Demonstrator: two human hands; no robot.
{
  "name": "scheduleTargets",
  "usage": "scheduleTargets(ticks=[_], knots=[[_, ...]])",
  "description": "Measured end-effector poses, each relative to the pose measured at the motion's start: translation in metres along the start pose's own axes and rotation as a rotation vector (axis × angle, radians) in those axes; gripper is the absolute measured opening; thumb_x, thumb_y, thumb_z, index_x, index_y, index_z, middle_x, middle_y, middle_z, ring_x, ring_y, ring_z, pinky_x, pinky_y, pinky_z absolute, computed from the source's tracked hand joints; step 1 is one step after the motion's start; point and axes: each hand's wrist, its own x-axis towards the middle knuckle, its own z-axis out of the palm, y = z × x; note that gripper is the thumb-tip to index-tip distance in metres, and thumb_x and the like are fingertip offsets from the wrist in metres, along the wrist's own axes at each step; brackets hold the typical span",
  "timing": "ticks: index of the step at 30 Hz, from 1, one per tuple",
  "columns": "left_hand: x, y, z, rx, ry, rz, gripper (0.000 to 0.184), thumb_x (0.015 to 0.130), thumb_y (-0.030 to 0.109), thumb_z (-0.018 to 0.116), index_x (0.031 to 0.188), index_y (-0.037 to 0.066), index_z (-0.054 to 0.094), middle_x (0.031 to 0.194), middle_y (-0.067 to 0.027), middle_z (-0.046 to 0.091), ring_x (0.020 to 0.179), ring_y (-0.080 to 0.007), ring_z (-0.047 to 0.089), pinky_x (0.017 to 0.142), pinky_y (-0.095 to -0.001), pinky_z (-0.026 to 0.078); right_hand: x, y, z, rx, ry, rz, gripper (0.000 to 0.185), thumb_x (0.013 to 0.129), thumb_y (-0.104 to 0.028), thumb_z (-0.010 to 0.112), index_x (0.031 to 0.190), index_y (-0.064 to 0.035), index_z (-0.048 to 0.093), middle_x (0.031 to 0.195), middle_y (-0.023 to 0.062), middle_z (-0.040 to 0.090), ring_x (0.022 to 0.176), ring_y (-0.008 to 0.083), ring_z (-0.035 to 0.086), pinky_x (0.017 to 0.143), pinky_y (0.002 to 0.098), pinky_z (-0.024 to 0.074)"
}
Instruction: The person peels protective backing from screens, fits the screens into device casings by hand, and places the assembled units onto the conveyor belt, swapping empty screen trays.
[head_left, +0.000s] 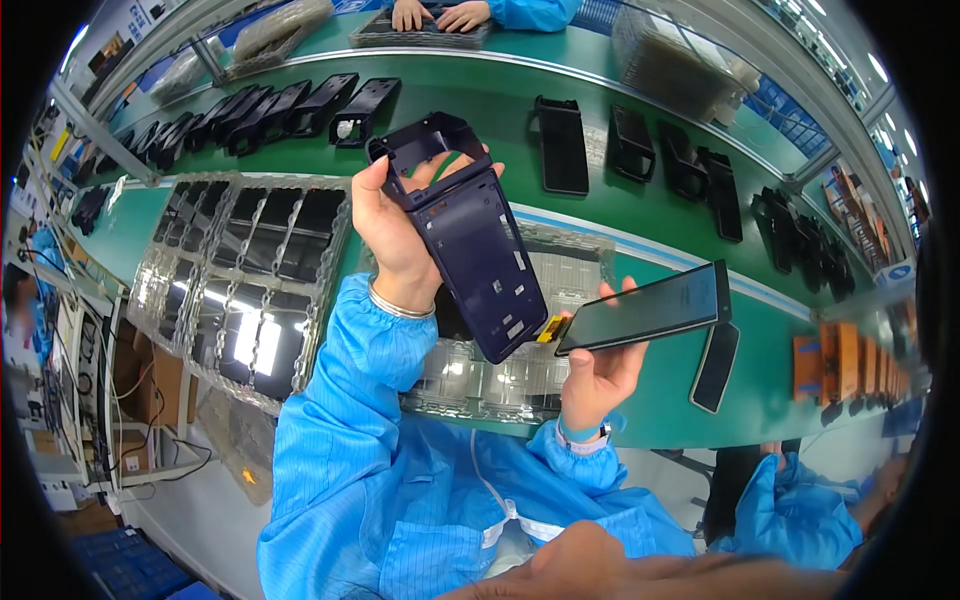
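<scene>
My left hand (pixel 392 232) is closed around the upper frame of a dark plastic device housing (pixel 475 265), which is tilted with its hollow inner side towards me. Small pale labels dot its inside. In my right hand (pixel 603 383) is a flat black display panel (pixel 645 310), gripped by its edges with the glossy face up. A yellow flex cable (pixel 553 328) sticks out from its left end, close to the housing's lower corner. Housing and panel look apart. Under them lies a clear plastic tray (pixel 480 385), partly hidden by my left arm and the housing.
Clear trays of dark panels (pixel 250 290) lie to the left. A row of black housings (pixel 300 108) stands along the green belt, with more housings (pixel 632 145) at right. Another panel (pixel 714 368) rests beside my right hand. Orange bins (pixel 840 362) stand far right. Across, a co-worker's hands (pixel 440 15) touch a tray.
</scene>
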Motion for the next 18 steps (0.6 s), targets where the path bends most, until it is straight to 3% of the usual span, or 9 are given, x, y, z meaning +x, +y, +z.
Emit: scheduleTargets(ticks=[5,8,9,14,18], knots=[[-0.003,0.0,0.003,0.003,-0.008,0.033,0.063,0.085,0.048,0.039,0.121,-0.002,0.05,0.112,-0.0253,0.057,0.103,-0.0435,0.058,0.086,-0.0473,0.05,-0.001,0.005,-0.008,-0.123,-0.019,-0.078,0.084,0.076,-0.018,0.079,0.141,0.0015,0.03,0.147,0.0211,0.027,0.128,0.0328,0.041,0.102,0.0441,0.0418],[-0.008,0.001,0.006,-0.015,0.026,0.053,0.066,0.086,0.045,0.033,0.126,-0.005,0.047,0.12,-0.0253,0.054,0.11,-0.0395,0.054,0.097,-0.0548,0.045,-0.011,-0.001,-0.001,-0.037,-0.064,-0.082,0.081,0.074,-0.019,0.081,0.138,0.0028,0.037,0.146,0.0224,0.029,0.129,0.0335,0.041,0.106,0.0443,0.0352],[-0.008,0.0,0.006,-0.013,0.024,0.065,0.066,0.086,0.046,0.033,0.126,-0.004,0.047,0.12,-0.0256,0.054,0.11,-0.0398,0.054,0.098,-0.0548,0.044,-0.014,-0.001,0.002,-0.004,-0.066,-0.097,0.076,0.072,-0.02,0.083,0.133,0.003,0.044,0.145,0.0245,0.029,0.129,0.0348,0.04,0.106,0.0452,0.035],[-0.013,-0.001,0.01,-0.01,-0.015,0.117,0.062,0.083,0.049,0.041,0.116,-0.002,0.051,0.109,-0.0214,0.056,0.106,-0.0424,0.055,0.091,-0.0495,0.047,-0.02,0.003,-0.001,-0.098,-0.13,-0.13,0.074,0.071,-0.019,0.083,0.132,0.0024,0.046,0.145,0.0257,0.028,0.13,0.036,0.039,0.107,0.0469,0.033],[-0.015,-0.002,0.01,-0.102,-0.107,0.156,0.064,0.083,0.049,0.038,0.122,-0.001,0.048,0.115,-0.0215,0.053,0.111,-0.0408,0.051,0.096,-0.0521,0.043,-0.02,0.005,-0.002,-0.088,-0.124,-0.137,0.076,0.071,-0.018,0.083,0.133,0.0033,0.045,0.145,0.0262,0.028,0.13,0.0368,0.04,0.107,0.0475,0.0333]])
